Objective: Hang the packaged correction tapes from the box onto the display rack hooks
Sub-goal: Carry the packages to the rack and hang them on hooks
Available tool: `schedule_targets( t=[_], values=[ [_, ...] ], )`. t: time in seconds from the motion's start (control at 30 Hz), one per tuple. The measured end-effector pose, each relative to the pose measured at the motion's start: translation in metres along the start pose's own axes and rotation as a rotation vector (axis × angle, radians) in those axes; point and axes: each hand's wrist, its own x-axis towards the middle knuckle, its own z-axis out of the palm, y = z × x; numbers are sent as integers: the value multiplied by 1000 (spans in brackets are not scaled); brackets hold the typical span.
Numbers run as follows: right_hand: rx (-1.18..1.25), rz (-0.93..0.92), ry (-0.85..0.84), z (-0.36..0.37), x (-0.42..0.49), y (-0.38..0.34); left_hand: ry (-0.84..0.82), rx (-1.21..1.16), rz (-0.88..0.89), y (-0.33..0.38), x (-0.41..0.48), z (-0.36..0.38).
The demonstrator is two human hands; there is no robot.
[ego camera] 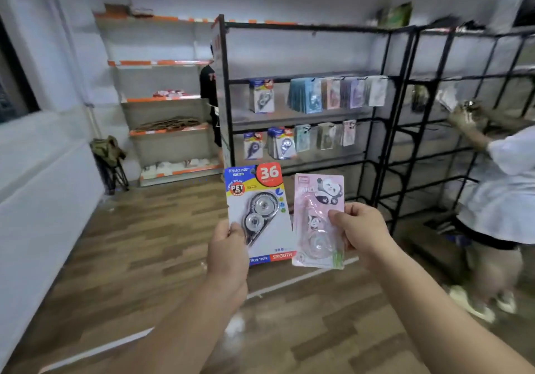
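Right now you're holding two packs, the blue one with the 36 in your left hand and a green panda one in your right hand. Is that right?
Not quite. The panda pack in the right hand is pink, not green, as the head view shows. The rest is right: the left hand holds the blue pack with the 36.

The left hand (228, 246) grips a blue-and-white correction tape pack (259, 214); the right hand (360, 231) pinches a pink panda pack (317, 223); the black display rack (307, 104) stands beyond, packs hanging.
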Motion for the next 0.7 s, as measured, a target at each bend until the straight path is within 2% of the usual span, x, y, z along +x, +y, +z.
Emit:
schedule_targets(
  t=[0.17,0.33,0.57,0.7],
  values=[
    [29,-7,62,-72,61,-12,-77,48,19,0,15,109],
    [36,34,144,-115,121,2,-118,62,1,-8,47,183],
    [3,19,246,-153,230,13,-269,-30,-40,-35,129,287],
    [13,13,311,-160,322,12,-291,-48,-29,-38,202,349]
  ],
)
